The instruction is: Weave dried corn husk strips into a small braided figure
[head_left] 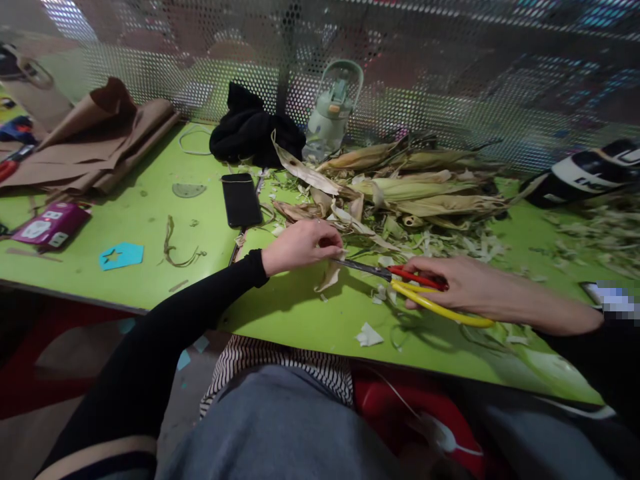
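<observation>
My right hand [463,287] grips a pair of scissors [370,269] with one red and one yellow handle, blades pointing left. The blade tips reach a small piece of dried corn husk [329,277] that hangs from the pinched fingers of my left hand [303,247]. Whether the blades are cutting into it I cannot tell. Just beyond both hands lies a pile of dry corn husks [425,190], pale green to tan. Small husk scraps surround the scissors, among them a white scrap [369,335] near the table's front edge.
On the green table [295,313] lie a black phone [241,200], a protractor [189,190], a blue paper tag [121,256] and a purple box [51,225]. Brown paper [100,143], a black cloth [255,130], a green bottle [330,110] and a black bottle [580,173] stand along the perforated screen [210,87].
</observation>
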Demonstrator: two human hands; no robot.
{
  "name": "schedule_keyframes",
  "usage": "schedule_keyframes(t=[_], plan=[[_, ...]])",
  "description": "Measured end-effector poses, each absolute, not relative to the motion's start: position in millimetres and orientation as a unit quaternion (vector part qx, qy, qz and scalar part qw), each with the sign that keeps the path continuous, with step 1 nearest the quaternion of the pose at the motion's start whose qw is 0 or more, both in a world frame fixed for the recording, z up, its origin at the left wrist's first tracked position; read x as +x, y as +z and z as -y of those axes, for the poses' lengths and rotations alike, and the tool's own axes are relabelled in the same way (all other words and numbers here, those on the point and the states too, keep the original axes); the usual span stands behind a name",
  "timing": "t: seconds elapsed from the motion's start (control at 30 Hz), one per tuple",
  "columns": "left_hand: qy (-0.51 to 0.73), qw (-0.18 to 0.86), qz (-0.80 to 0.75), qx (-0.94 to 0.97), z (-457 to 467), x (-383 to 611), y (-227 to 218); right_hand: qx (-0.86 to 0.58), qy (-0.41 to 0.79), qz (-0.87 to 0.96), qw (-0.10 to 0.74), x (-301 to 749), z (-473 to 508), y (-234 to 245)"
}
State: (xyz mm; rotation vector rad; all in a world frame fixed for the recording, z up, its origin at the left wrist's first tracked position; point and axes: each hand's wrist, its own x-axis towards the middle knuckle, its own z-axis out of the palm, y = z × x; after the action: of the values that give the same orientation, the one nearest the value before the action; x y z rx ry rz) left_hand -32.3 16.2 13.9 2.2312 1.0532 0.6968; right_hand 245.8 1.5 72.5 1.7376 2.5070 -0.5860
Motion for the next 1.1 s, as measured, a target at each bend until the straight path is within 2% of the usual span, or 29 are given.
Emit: schedule_keyframes(t=[0.1, 0.33, 0.43, 0.5, 0.57, 0.7, 0.8, 0.93, 1.0, 1.1], plan=[[0.264, 0.287, -0.403, 0.828, -16, -31, 13, 0.512, -0.217, -0.822, 0.123, 254, -1, 73], [0.304, 0.407, -0.416, 0.754, -16, -33, 17, 0.584, -0.156, -0.789, 0.112, 307, -8, 58], [0.310, 0.450, -0.396, 0.738, -14, -33, 18, 0.560, -0.119, -0.818, 0.050, 303, -5, 53], [0.311, 0.459, -0.387, 0.737, -12, -32, 18, 0.553, -0.079, -0.828, -0.059, 278, 4, 51], [0.311, 0.460, -0.386, 0.737, -9, -30, 17, 0.536, -0.148, -0.815, -0.162, 243, 12, 47], [0.303, 0.424, -0.405, 0.751, -5, -27, 18, 0.482, -0.249, -0.795, -0.272, 187, 15, 32], [0.289, 0.390, -0.427, 0.763, -4, -26, 18, 0.468, -0.271, -0.778, -0.320, 174, 8, 19], [0.271, 0.393, -0.454, 0.752, -4, -26, 18, 0.451, -0.290, -0.773, -0.340, 177, 4, 5], [0.258, 0.458, -0.458, 0.717, -6, -27, 19, 0.437, -0.297, -0.776, -0.344, 178, 4, 2], [0.231, 0.610, -0.425, 0.628, -8, -29, 21, 0.393, -0.289, -0.797, -0.356, 180, 5, 3]])
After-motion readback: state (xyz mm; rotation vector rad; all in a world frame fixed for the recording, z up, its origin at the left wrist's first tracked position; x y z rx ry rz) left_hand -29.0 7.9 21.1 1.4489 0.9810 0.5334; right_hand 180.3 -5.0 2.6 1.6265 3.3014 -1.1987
